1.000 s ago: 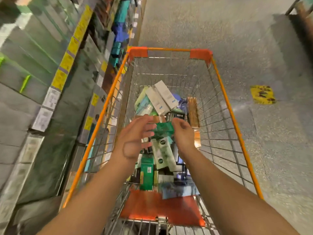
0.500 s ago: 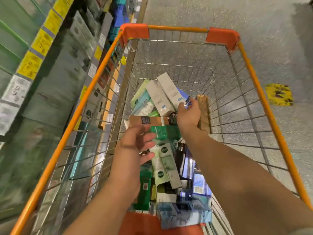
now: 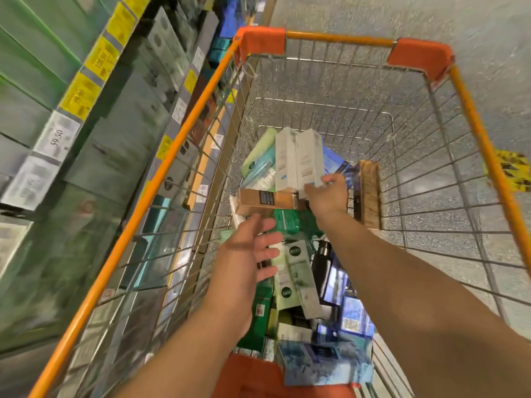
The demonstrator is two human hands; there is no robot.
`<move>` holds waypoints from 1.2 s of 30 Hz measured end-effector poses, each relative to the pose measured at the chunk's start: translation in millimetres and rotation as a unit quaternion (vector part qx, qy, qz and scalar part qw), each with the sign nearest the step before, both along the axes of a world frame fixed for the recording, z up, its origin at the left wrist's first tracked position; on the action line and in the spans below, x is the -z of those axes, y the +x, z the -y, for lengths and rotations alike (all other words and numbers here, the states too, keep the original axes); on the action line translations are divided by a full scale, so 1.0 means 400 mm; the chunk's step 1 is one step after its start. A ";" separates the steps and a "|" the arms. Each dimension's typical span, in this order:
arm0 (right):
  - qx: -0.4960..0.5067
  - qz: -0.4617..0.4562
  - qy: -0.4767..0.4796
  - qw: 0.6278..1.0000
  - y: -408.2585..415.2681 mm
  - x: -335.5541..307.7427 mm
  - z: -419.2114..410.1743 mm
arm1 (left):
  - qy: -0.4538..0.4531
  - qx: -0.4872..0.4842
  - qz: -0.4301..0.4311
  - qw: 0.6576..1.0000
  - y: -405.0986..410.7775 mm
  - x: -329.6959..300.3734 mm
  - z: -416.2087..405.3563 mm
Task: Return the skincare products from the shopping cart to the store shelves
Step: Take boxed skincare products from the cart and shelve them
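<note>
On the far left, store shelves (image 3: 94,116) run away in blurred tiers of flat-faced green and grey cartons, their edges lined with yellow price tags (image 3: 102,57) and a white paper one. Beside them stands the shopping cart (image 3: 468,116), a basket of thin silver wire mesh with an orange tubular rim and blocky orange plastic corner caps. Inside lies a loose heap of skincare products (image 3: 298,285): rectangular cardboard boxes in green, blue and white, with a dark cylindrical bottle among them. The left hand (image 3: 247,254) hovers over the heap, fingers spread and relaxed, holding nothing. Just ahead of it a matte tan box (image 3: 267,198) lies crosswise. The right hand (image 3: 327,193) reaches deeper and grips the lower end of a tall white carton (image 3: 309,159), which leans against a matching white carton just to its left. A brown wood-grain box (image 3: 370,193) stands on edge to the right. Speckled grey floor shows through the mesh, with a yellow floor sticker (image 3: 511,170) at the far right.
</note>
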State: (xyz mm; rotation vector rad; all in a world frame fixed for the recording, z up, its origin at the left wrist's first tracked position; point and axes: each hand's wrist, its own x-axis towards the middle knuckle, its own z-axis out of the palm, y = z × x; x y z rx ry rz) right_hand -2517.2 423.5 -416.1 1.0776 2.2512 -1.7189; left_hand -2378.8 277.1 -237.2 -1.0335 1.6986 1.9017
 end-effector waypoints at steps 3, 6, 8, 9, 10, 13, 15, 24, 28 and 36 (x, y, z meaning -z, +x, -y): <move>0.032 -0.032 -0.013 0.999 0.046 -0.027 0.028 | 0.001 0.000 0.003 1.000 0.004 -0.024 -0.001; 0.081 -0.035 -0.045 0.995 0.124 -0.085 0.074 | 0.016 -0.003 0.012 1.000 0.005 -0.056 -0.002; 0.118 -0.053 -0.078 0.989 0.169 -0.119 0.101 | 0.033 0.000 0.004 0.999 0.006 -0.090 0.003; 0.126 -0.064 -0.088 0.986 0.189 -0.139 0.113 | 0.036 0.000 -0.006 0.999 0.008 -0.110 0.006; 0.126 -0.077 -0.092 0.985 0.210 -0.185 0.126 | 0.037 -0.003 -0.018 0.999 0.009 -0.133 0.009; 0.103 -0.137 -0.069 0.983 0.265 -0.340 0.155 | 0.030 -0.012 -0.048 0.998 0.023 -0.212 0.022; 0.071 -0.188 -0.056 0.978 0.300 -0.446 0.163 | 0.022 -0.015 -0.082 0.996 0.042 -0.265 0.034; -0.073 -0.344 -0.088 0.932 0.440 -0.891 0.245 | -0.107 -0.021 -0.271 0.956 0.159 -0.556 0.172; -0.206 -0.409 -0.019 0.889 0.478 -1.053 0.315 | -0.071 0.018 -0.314 0.947 0.234 -0.688 0.246; -0.373 -0.434 -0.089 0.815 0.610 -1.354 0.506 | -0.113 0.100 -0.390 0.908 0.459 -0.888 0.463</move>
